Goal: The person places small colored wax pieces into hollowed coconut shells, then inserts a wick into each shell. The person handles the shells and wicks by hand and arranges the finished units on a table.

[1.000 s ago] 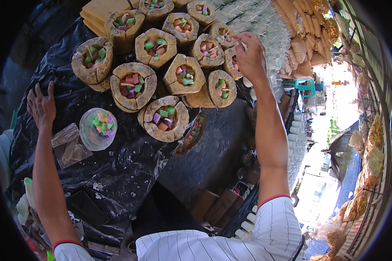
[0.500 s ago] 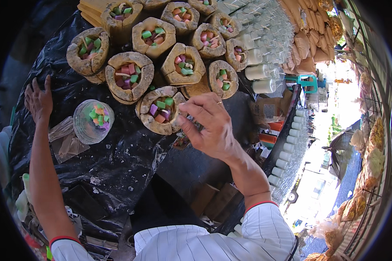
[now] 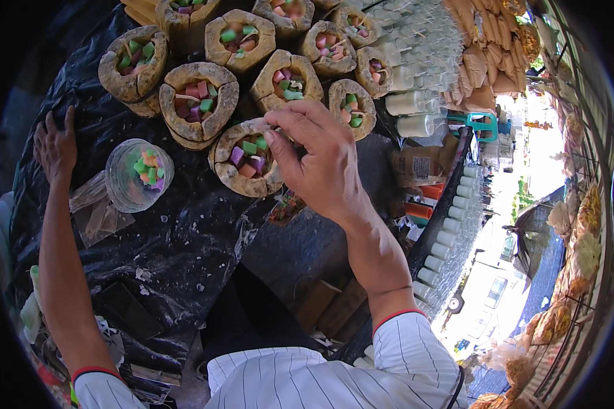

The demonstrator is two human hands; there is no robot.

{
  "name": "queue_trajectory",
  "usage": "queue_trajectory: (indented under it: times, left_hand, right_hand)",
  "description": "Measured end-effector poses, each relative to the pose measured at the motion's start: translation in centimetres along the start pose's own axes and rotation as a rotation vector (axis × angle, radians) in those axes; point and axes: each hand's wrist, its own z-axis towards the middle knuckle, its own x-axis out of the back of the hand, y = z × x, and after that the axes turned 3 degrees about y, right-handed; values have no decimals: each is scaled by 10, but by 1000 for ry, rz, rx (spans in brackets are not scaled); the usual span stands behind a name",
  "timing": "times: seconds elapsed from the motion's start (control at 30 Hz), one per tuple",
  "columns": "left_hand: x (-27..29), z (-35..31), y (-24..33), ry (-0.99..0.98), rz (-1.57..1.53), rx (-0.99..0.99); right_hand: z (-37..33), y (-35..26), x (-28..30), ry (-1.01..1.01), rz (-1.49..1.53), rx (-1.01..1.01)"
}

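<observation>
My right hand (image 3: 320, 160) is over the right rim of the nearest rough tan pot (image 3: 249, 185), thumb and forefinger closed in a pinch. What they hold, if anything, is too small to make out. That pot holds green, purple and orange chunks (image 3: 247, 168) that look like wax, partly covered by my hand. My left hand (image 3: 56, 153) lies with fingers spread on black plastic sheeting (image 3: 184, 252). Between my hands a clear plastic tub (image 3: 119, 194) contains more coloured chunks (image 3: 148, 169). Several similar pots, such as a cracked pot (image 3: 174, 123), stand behind, some with pale wicks.
Rows of white candles in clear glass (image 3: 409, 103) stand far right, beside brown paper packages (image 3: 481, 71). More white candles (image 3: 438, 262) line a shelf at right. Clear plastic scraps (image 3: 102, 221) lie beside the tub. A cardboard box (image 3: 419, 167) sits below the table's right side.
My right hand has moved slightly left and up over the nearest pot's rim, still pinched. The pots and tub sit a little higher in view. My left hand stays spread.
</observation>
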Motion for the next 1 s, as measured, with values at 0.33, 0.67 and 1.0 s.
queue_trajectory:
  times: [0.33,0.67,1.0]
  left_hand:
    - [-8,1,-2,20,-18,-20]
    - [11,-4,8,11,-88,39]
    - [20,-5,10,-5,-90,67]
  right_hand:
    - [13,-8,1,-135,-28,-49]
    - [8,-10,0,-121,33,-275]
    - [10,-11,-4,-80,71,-243]
